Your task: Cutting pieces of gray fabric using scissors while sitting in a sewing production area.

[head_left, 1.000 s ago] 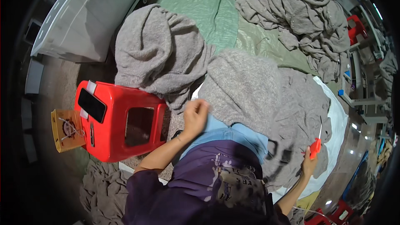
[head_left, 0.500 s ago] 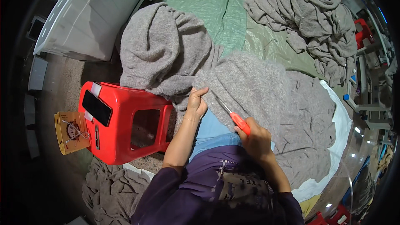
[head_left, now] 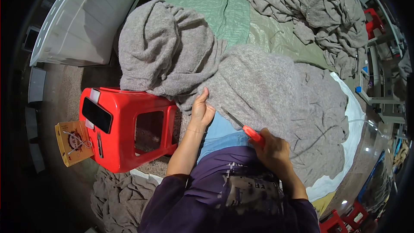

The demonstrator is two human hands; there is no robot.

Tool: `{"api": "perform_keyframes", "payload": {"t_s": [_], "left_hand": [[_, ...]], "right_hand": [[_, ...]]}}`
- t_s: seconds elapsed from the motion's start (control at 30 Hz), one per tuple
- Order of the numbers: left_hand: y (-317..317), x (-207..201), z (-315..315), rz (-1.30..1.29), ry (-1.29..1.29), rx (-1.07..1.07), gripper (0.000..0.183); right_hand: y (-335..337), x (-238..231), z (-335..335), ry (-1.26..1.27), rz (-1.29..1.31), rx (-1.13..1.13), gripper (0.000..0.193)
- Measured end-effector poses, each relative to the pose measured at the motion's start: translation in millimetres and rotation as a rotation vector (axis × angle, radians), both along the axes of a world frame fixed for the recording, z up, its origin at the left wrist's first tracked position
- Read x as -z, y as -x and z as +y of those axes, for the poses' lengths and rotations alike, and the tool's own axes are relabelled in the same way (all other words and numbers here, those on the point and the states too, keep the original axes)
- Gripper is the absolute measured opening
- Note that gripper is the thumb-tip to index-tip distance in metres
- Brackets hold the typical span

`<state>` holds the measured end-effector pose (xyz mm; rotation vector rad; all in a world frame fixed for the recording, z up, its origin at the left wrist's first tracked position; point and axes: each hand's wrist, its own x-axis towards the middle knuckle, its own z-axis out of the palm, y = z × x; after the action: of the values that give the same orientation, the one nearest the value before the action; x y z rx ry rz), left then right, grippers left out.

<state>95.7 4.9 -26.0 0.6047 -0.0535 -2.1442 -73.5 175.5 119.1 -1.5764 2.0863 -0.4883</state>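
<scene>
A fluffy grey knit garment [head_left: 258, 82] is spread over my lap and stretches ahead of me. My left hand [head_left: 202, 111] is closed on its near-left edge, thumb raised along the cloth; the fingertips are partly hidden. In my right hand [head_left: 273, 149] is a red-handled tool [head_left: 253, 135] with a thin metal shaft, its exact kind unclear. The shaft points up and left over the knit, its tip close to the cloth a little right of my left hand. I cannot tell if the tip touches. Another bunched grey knit [head_left: 148, 49] lies beyond my left hand.
At left, a red plastic stool [head_left: 123, 142] carries a black phone [head_left: 97, 115] and a slim dark tool [head_left: 100, 145]. A yellow box [head_left: 69, 155] hangs by it. A white bin [head_left: 86, 26] stands behind. More grey knits [head_left: 319, 4] lie over green sheeting [head_left: 207, 0].
My right hand has moved slightly down and right, drawing the tool's tip farther from my left hand. My left thumb now points more upward. The whole view has shifted a little.
</scene>
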Motion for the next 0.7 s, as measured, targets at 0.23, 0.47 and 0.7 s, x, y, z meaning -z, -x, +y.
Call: {"api": "perform_keyframes", "payload": {"t_s": [0.23, 0.47, 0.7], "left_hand": [[-4, 2, 6, -0.042, 0.066, 0.027, 0.023], [15, -38, 39, -0.198, -0.022, 0.139, 0.009], [24, -45, 57, -0.510, 0.079, 0.323, 0.020]], "right_hand": [[-2, 10, 7, -0.013, 0.045, -0.022, 0.026], [10, 1, 22, 0.134, -0.040, 0.070, 0.022], [17, -16, 38, -0.002, 0.006, 0.128, 0.024]]}}
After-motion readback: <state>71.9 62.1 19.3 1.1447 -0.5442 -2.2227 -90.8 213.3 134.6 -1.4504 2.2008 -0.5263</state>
